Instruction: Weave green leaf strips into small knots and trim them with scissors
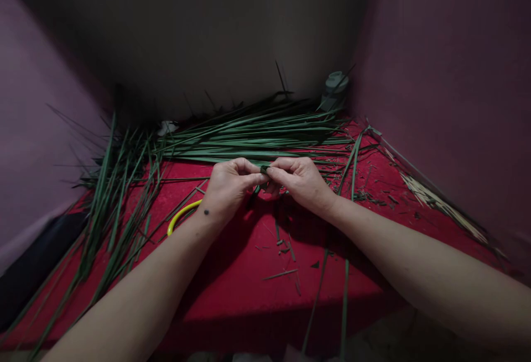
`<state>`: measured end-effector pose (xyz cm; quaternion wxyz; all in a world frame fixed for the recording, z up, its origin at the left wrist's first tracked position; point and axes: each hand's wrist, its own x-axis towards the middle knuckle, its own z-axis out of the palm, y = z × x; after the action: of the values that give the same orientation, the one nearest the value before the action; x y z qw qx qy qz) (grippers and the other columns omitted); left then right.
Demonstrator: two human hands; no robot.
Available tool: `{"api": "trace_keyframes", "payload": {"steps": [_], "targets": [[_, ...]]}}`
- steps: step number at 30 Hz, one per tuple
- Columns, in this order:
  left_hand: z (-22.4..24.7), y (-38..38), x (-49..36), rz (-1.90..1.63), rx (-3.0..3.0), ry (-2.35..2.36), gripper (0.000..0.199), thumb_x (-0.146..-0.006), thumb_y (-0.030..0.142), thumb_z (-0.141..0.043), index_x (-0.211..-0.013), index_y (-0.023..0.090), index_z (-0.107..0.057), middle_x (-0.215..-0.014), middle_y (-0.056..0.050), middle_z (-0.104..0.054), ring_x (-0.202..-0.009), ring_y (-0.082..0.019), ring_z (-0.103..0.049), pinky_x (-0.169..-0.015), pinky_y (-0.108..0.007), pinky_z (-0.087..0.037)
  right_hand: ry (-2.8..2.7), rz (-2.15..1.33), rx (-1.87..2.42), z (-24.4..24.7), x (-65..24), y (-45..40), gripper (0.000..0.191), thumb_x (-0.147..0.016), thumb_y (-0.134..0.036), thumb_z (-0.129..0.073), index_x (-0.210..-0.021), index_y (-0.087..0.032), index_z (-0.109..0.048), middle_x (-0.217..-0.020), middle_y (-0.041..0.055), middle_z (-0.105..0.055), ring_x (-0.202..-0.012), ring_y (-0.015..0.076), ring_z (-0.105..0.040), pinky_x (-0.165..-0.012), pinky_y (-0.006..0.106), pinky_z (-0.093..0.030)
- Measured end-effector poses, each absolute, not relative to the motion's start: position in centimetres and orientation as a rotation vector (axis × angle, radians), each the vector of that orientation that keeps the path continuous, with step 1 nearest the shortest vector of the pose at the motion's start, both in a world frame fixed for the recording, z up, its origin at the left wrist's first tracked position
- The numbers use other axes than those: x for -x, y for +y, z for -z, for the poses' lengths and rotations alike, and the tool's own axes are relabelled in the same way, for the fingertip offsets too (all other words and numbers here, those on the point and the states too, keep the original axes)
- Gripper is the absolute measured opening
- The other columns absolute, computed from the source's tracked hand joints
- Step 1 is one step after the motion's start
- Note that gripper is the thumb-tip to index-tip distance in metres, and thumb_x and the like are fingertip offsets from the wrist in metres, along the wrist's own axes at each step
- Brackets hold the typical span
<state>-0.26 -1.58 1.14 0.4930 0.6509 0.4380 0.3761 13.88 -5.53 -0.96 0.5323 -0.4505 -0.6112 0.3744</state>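
Note:
My left hand (232, 184) and my right hand (299, 181) meet over the middle of the red table. Between their fingertips is a small folded piece of dark green leaf strip (264, 169), pinched from both sides. Most of the piece is hidden behind the fingers. Just beyond the hands lies a thick pile of long green leaf strips (249, 132). A yellow curved handle (182, 216) shows beside my left wrist, the rest of it covered by my arm.
More long leaves (112, 207) spread over the left side of the red table (249, 273). A pale container (335, 88) stands at the back right corner. Thin pale sticks (440, 202) lie along the right edge. Leaf scraps (286, 250) are scattered near the front. Walls close in behind and on both sides.

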Motion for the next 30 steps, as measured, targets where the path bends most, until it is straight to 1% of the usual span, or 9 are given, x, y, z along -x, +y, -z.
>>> {"api": "trace_keyframes", "payload": {"steps": [7,9,11,15,20,23,25,28,30], "targets": [[-0.97,-1.45,0.16,-0.931,-1.621,1.128,0.016,-0.053,0.018,-0.073,-0.056,0.013,-0.058,-0.049,0.004,-0.057,-0.047,-0.008,-0.048,-0.047,-0.021,-0.035,-1.473,-0.889,1.1,1.28,-13.89,-5.56,0.02,-0.077,-0.013,-0.046,-0.064,-0.014,-0.06,-0.055,0.0004,-0.061,-0.052,0.012,-0.06,-0.053,0.024,-0.047],[-0.94,-1.47,0.15,-0.932,-1.643,1.133,0.014,-0.053,0.017,-0.072,-0.056,0.013,-0.058,-0.05,0.004,-0.057,-0.048,-0.008,-0.048,-0.048,-0.021,-0.036,-1.47,-0.858,1.113,1.46,-13.8,-5.54,0.015,-0.075,-0.013,-0.049,-0.066,-0.014,-0.061,-0.056,-0.0001,-0.062,-0.054,0.012,-0.06,-0.053,0.023,-0.046],[-0.86,-1.5,0.15,-0.941,-1.657,1.131,0.012,-0.054,0.016,-0.07,-0.055,0.013,-0.058,-0.05,0.004,-0.057,-0.048,-0.008,-0.048,-0.048,-0.021,-0.036,-1.457,-0.821,1.134,1.65,-13.67,-5.52,0.01,-0.073,-0.017,-0.056,-0.066,-0.014,-0.061,-0.057,-0.0004,-0.061,-0.053,0.0117,-0.059,-0.052,0.023,-0.045],[-0.56,-1.53,0.13,-0.941,-1.676,1.132,0.01,-0.057,0.016,-0.068,-0.056,0.014,-0.058,-0.051,0.004,-0.057,-0.048,-0.007,-0.046,-0.046,-0.02,-0.035,-1.399,-0.839,1.158,1.85,-13.52,-5.52,0.016,-0.072,-0.027,-0.063,-0.064,-0.013,-0.062,-0.055,0.0003,-0.06,-0.05,0.0106,-0.055,-0.049,0.022,-0.043],[-0.42,-1.67,0.12,-0.937,-1.705,1.124,0.014,-0.059,0.017,-0.068,-0.055,0.014,-0.056,-0.05,0.004,-0.057,-0.047,-0.007,-0.047,-0.045,-0.02,-0.036,-1.341,-0.959,1.101,1.66,-13.57,-5.66,0.024,-0.078,-0.031,-0.058,-0.065,-0.012,-0.065,-0.052,0.0016,-0.061,-0.046,0.0099,-0.055,-0.047,0.022,-0.044],[-0.64,-1.88,0.05,-0.939,-1.705,1.132,0.015,-0.059,0.017,-0.07,-0.057,0.014,-0.055,-0.05,0.004,-0.056,-0.047,-0.007,-0.047,-0.046,-0.019,-0.036,-1.337,-0.971,1.081,1.46,-13.64,-5.71,0.025,-0.078,-0.032,-0.059,-0.064,-0.012,-0.065,-0.053,0.0012,-0.061,-0.046,0.0093,-0.055,-0.046,0.021,-0.044],[-0.8,-2.0,-0.04,-0.919,-1.658,1.092,0.015,-0.057,0.015,-0.071,-0.063,0.013,-0.057,-0.054,0.004,-0.059,-0.05,-0.007,-0.052,-0.049,-0.019,-0.039,-1.296,-0.978,1.082,1.4,-13.75,-5.62,0.025,-0.077,-0.033,-0.06,-0.062,-0.013,-0.064,-0.051,0.0004,-0.06,-0.044,0.009,-0.054,-0.044,0.02,-0.044],[-0.88,-1.98,-0.14,-0.876,-1.589,1.008,0.029,-0.054,0.013,-0.073,-0.079,0.014,-0.057,-0.061,0.004,-0.063,-0.056,-0.01,-0.058,-0.054,-0.021,-0.043,-1.188,-0.99,1.077,1.5,-14.06,-5.3,0.026,-0.076,-0.033,-0.062,-0.058,-0.013,-0.06,-0.046,-0.0008,-0.057,-0.04,0.0087,-0.052,-0.041,0.02,-0.042],[-0.84,-1.85,-0.1,-0.854,-1.585,0.974,0.036,-0.055,0.013,-0.074,-0.086,0.014,-0.055,-0.062,0.004,-0.063,-0.055,-0.01,-0.059,-0.055,-0.022,-0.043,-1.137,-1.017,1.053,1.61,-14.27,-5.09,0.026,-0.076,-0.032,-0.062,-0.058,-0.014,-0.06,-0.046,-0.0005,-0.058,-0.04,0.0093,-0.052,-0.041,0.021,-0.043]]}}
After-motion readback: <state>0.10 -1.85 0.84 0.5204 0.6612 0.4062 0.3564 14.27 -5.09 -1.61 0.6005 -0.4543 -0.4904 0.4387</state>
